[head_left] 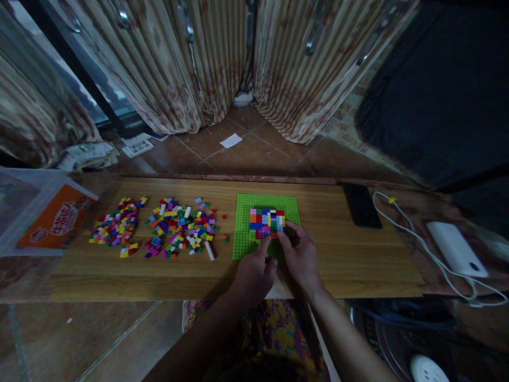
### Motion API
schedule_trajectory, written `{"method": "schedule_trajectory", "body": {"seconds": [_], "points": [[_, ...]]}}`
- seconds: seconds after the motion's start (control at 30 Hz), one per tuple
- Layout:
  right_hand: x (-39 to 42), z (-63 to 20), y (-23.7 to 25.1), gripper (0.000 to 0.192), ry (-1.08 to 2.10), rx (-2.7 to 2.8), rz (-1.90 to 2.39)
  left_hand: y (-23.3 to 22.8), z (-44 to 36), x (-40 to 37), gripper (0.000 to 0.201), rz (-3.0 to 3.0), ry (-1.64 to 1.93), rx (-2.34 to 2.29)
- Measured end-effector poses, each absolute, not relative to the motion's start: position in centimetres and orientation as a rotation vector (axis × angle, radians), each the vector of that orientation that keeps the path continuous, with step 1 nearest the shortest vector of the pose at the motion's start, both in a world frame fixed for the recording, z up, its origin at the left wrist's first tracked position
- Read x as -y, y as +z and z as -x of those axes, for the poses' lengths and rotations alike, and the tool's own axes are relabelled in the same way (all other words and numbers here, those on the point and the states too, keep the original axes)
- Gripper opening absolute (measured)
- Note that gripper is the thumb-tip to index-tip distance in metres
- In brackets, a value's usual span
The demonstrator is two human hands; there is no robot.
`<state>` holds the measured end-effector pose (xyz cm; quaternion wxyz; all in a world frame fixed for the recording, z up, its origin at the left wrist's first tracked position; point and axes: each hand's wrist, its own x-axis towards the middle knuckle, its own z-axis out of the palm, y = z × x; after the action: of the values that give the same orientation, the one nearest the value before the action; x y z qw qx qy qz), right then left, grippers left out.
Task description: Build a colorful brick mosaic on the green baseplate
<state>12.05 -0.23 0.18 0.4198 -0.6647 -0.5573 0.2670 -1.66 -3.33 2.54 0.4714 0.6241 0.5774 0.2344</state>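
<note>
A flat, many-coloured block of toy bricks is built on a green studded baseplate lying on the wooden table. My left hand is at the block's near edge, its index finger stretched out to the bricks and its thumb apart below. At the near right corner of the block, my right hand has thumb and fingers closed around the bricks there. Whether a loose brick sits under these fingertips is hidden. Loose toy bricks are spread left of the baseplate.
Another pile of loose bricks lies farther left, near a clear plastic bin with an orange label. To the right are a black phone, a white power bank and a white cable. Curtains hang beyond the table.
</note>
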Motion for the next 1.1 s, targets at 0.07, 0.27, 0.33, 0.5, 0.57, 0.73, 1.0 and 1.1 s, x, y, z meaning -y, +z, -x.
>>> {"method": "schedule_trajectory", "body": {"seconds": [0.07, 0.27, 0.33, 0.5, 0.57, 0.73, 1.0, 1.1], "points": [[0.1, -11.7, 0.3, 0.046, 0.648, 1.41, 1.716, 2.4, 1.6, 3.3, 0.06, -1.573, 0.544, -1.426], [-0.2, -11.1, 0.4, 0.048, 0.652, 1.338, 1.796, 2.1, 1.5, 3.4, 0.063, -1.689, 0.454, -1.473], [-0.3, -11.0, 0.2, 0.048, 0.674, 1.296, 1.803, 2.1, 1.4, 3.4, 0.064, -1.717, 0.426, -1.492], [-0.4, -11.0, -0.5, 0.047, 0.688, 1.29, 1.763, 1.8, 1.2, 3.6, 0.065, -1.808, 0.383, -1.535], [-0.3, -11.0, -0.7, 0.047, 0.697, 1.307, 1.726, 1.6, 1.1, 3.7, 0.065, -1.861, 0.374, -1.547], [-0.4, -11.3, -1.0, 0.051, 0.747, 1.275, 1.683, 1.4, 1.1, 4.0, 0.063, -1.955, 0.347, -1.574], [-0.3, -12.8, -1.4, 0.048, 0.815, 1.125, 1.558, 1.9, 3.3, 6.0, 0.059, -1.856, 0.583, -1.508], [0.3, -13.1, -1.2, 0.046, 0.759, 1.079, 1.559, 2.2, 5.4, 7.4, 0.056, -1.796, 0.629, -1.474]]}}
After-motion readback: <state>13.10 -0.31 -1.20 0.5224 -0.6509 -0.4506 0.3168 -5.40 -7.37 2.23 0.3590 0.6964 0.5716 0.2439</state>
